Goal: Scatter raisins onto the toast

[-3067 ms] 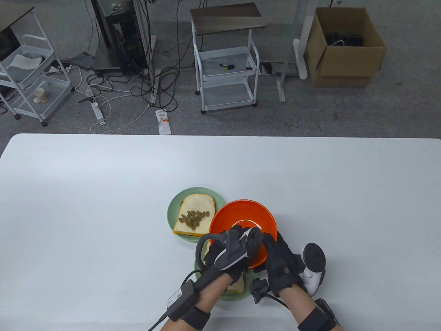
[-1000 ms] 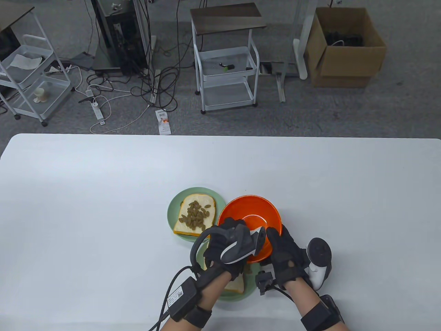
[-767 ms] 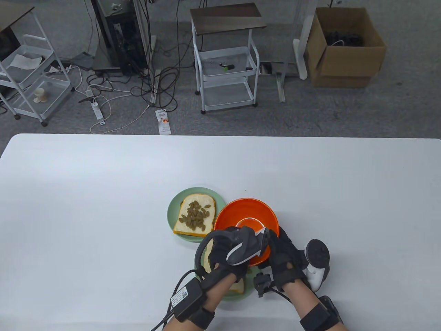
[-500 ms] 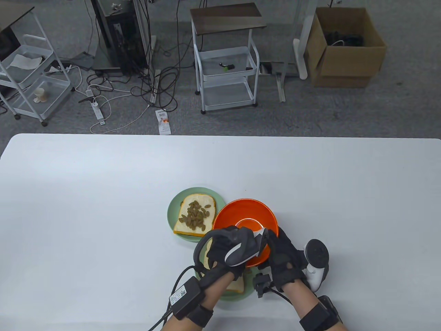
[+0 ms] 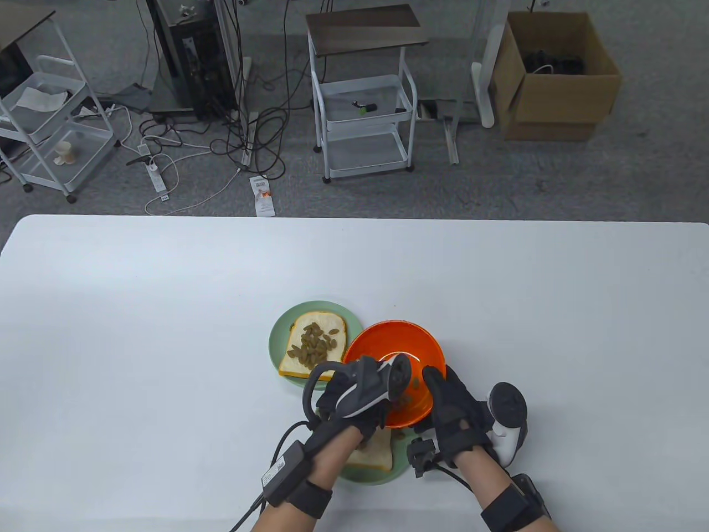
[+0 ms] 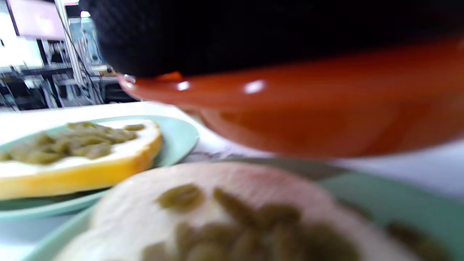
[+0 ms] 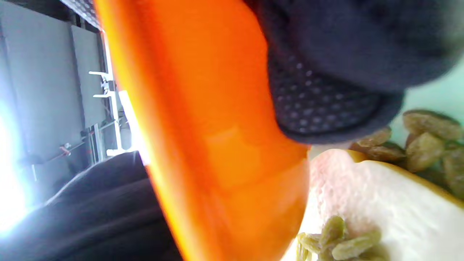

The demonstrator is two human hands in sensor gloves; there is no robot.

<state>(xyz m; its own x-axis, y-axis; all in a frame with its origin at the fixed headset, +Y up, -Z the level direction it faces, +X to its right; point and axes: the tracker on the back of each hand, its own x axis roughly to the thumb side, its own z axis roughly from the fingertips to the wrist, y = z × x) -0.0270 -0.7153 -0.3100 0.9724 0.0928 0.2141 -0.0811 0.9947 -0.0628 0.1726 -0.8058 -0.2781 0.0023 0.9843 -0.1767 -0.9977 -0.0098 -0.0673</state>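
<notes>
You grip the orange bowl (image 5: 396, 366) with both your left hand (image 5: 354, 396) and right hand (image 5: 457, 410), tipped toward you so raisins (image 6: 253, 224) fall onto the toast (image 5: 374, 451) beneath your wrists

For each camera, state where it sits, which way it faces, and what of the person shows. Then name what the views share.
Table view: high above, looking down at the table and the floor beyond; both forearms, left hand and right hand at the orange bowl.
Left wrist view: low under the bowl, looking across the near toast toward the far toast; dark glove at the top.
Right wrist view: tilted sideways beside the bowl; gloved fingers on it, raisins below.
Shared: the bowl and the near toast.
</notes>
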